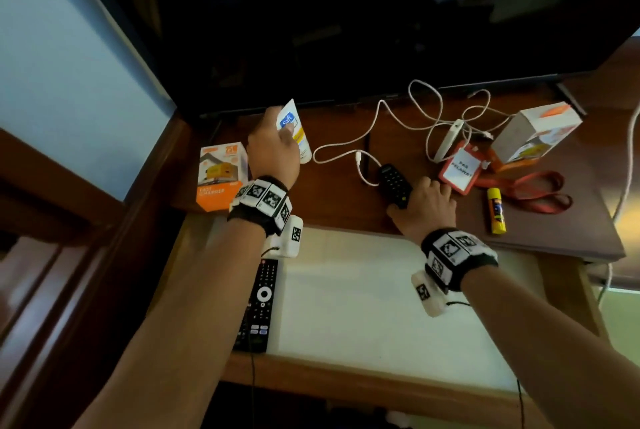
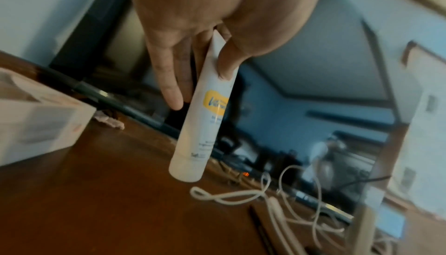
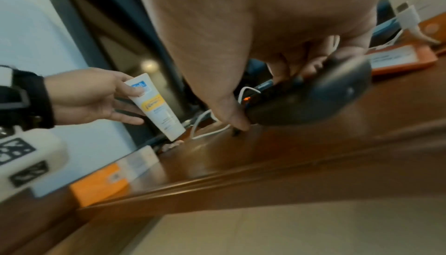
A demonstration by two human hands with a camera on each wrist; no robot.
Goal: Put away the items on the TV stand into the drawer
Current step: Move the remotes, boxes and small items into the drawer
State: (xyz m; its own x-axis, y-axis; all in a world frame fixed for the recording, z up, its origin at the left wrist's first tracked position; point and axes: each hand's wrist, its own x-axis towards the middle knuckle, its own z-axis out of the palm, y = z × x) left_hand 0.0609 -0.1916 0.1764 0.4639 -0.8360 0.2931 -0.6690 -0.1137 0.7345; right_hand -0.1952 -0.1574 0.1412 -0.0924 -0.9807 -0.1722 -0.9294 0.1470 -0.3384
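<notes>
My left hand pinches a white tube with a blue and yellow label, lifted off the TV stand, cap pointing down. The same tube hangs from thumb and fingers in the left wrist view, and the tube shows again in the right wrist view. My right hand grips the near end of a small black remote lying on the stand; the remote sits between thumb and fingers. Below, the open drawer with a pale bottom holds a long black TV remote.
An orange and white charger box stands at the left. A white cable, a red badge holder with lanyard, a yellow glue stick and a second white box lie at the right. The TV looms behind.
</notes>
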